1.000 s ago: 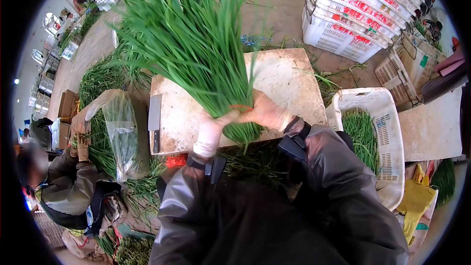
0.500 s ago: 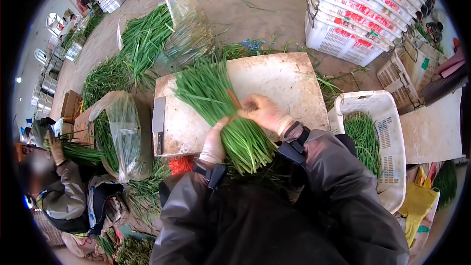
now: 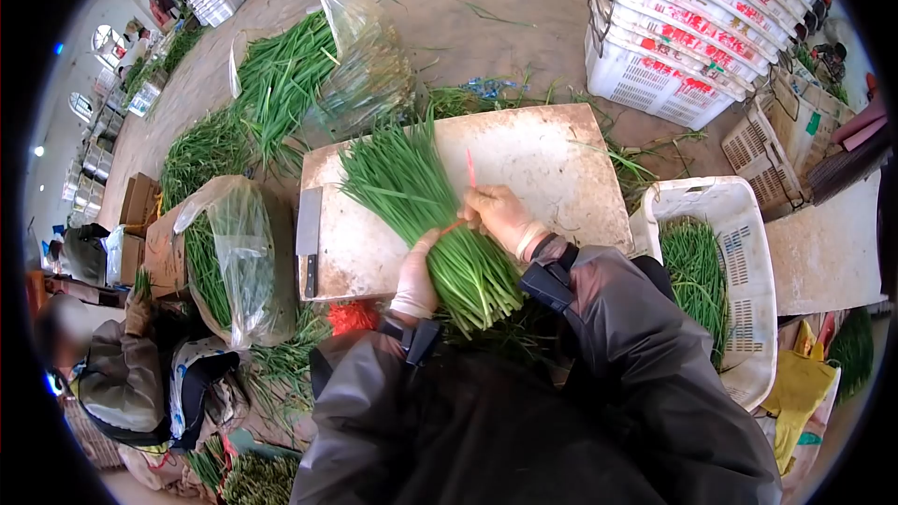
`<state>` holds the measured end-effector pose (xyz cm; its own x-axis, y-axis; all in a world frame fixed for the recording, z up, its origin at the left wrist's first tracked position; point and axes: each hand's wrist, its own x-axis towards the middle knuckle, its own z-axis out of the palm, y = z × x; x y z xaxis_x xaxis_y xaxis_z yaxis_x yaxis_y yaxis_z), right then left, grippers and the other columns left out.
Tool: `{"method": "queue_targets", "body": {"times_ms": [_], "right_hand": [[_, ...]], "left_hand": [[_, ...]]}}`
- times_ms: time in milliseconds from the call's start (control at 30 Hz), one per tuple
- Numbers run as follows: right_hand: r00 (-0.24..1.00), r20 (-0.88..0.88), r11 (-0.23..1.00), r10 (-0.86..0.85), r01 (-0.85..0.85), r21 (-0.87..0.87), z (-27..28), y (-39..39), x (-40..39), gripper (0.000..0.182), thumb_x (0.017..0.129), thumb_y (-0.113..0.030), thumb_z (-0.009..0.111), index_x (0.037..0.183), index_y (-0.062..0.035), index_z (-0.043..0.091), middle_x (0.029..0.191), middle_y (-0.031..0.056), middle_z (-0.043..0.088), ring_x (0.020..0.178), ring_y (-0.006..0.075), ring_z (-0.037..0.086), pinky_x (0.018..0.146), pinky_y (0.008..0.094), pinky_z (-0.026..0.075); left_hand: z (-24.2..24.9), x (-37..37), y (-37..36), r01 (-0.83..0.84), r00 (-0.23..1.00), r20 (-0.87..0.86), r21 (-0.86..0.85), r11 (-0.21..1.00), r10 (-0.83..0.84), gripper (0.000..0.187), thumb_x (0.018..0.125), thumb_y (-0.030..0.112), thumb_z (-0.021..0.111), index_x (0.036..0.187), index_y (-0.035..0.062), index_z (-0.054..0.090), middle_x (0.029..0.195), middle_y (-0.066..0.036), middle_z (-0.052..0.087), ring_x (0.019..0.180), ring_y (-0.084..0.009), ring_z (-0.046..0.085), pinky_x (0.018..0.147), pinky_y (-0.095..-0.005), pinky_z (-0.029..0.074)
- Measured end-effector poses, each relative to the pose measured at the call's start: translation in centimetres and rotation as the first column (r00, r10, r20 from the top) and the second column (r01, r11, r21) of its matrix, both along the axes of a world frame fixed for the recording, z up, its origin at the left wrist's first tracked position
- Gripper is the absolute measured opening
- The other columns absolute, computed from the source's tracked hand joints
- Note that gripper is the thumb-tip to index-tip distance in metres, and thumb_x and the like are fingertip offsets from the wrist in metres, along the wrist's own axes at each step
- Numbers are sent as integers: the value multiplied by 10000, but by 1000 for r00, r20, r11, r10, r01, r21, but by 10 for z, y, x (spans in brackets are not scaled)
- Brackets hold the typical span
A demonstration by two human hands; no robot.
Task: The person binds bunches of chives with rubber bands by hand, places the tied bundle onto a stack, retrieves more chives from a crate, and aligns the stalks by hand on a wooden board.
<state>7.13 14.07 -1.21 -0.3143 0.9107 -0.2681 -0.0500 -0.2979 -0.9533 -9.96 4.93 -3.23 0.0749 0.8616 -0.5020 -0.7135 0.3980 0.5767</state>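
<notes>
A thick bunch of green chives [image 3: 407, 182] lies slantwise over the pale board [image 3: 552, 164], its cut ends overhanging the near edge. My left hand [image 3: 418, 273], gloved, is closed around the bunch's left side near the middle. On the other side my right hand [image 3: 502, 217], also gloved, pinches a thin red tie [image 3: 470, 168] whose free end sticks up above the fingers. The tie runs across the stems between both hands. A knife [image 3: 309, 241] with a black handle rests on the board's left edge. Red strips [image 3: 353, 316] lie below the board.
A white crate [image 3: 748, 266] holding chives stands at my right. Stacked white crates [image 3: 687, 47] rise beyond it. Plastic bags of greens [image 3: 245, 262] sit at the left and behind the board. At far left another person [image 3: 126, 365] holds greens.
My right hand has drawn the tie tighter across the stems, and its free end now points upward. The other person's hand has lowered.
</notes>
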Motion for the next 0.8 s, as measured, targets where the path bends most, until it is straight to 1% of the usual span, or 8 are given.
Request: {"method": "queue_targets", "body": {"times_ms": [67,200,267,367,400,500,600,800], "right_hand": [[999,-45,999,16,-18,-48,4,12,-1,311,1012,-308,598,947,-38,738,775,155,697,662,259,664,659,388,525],[865,468,770,-184,-169,615,56,5,-8,293,987,-267,606,859,-20,697,798,210,684,754,409,671,692,482,531],[798,548,634,-249,-294,716,49,5,-9,305,971,-278,608,812,-27,678,808,193,680,784,416,663,698,507,527],[746,608,590,-273,-370,718,39,-7,-4,302,966,-274,607,796,-35,679,812,176,678,765,405,661,692,500,533],[721,635,592,-277,-393,704,36,-13,-3,300,966,-270,606,792,-37,680,813,171,678,755,402,660,690,498,534],[819,551,522,-161,-403,752,11,-41,2,261,944,-247,630,787,-46,686,778,141,661,754,361,657,685,478,539],[817,576,494,-18,-494,716,4,-78,5,211,904,-217,675,781,-45,677,779,120,642,771,353,630,690,459,527],[760,632,351,153,-639,684,-14,-104,18,242,914,-245,663,751,-65,661,791,101,659,797,334,624,723,450,527]], "left_hand": [[-11,7,1,27,1000,4,-4,1000,-27,500,1006,398,622,1355,41,598,1279,-146,682,1085,-275,684,955,-411,564],[-6,16,-11,212,901,-373,-61,975,-219,606,1008,521,619,1416,80,534,1226,-116,677,1055,-257,673,860,-378,564],[-19,16,-11,218,839,-498,-62,974,-220,578,993,413,685,1404,39,528,1205,-122,678,1037,-234,676,848,-361,559],[-22,8,-5,192,469,-873,249,949,134,529,898,240,788,1334,13,591,1158,-120,685,1008,-230,657,889,-376,543],[-6,7,-4,255,196,-922,377,891,334,586,830,157,799,1351,12,574,1193,-144,673,1085,-274,650,945,-380,529],[47,0,6,608,-253,-713,409,680,654,751,737,119,783,1439,69,521,1471,-182,511,1364,-387,492,1134,-529,397],[56,1,6,745,-405,-737,77,663,541,897,683,151,762,1520,79,449,1601,-184,380,1503,-401,327,1233,-572,232],[18,16,10,786,-516,-700,-157,598,494,693,870,161,615,1521,37,411,1600,-188,398,1507,-333,358,1224,-575,235]]}}
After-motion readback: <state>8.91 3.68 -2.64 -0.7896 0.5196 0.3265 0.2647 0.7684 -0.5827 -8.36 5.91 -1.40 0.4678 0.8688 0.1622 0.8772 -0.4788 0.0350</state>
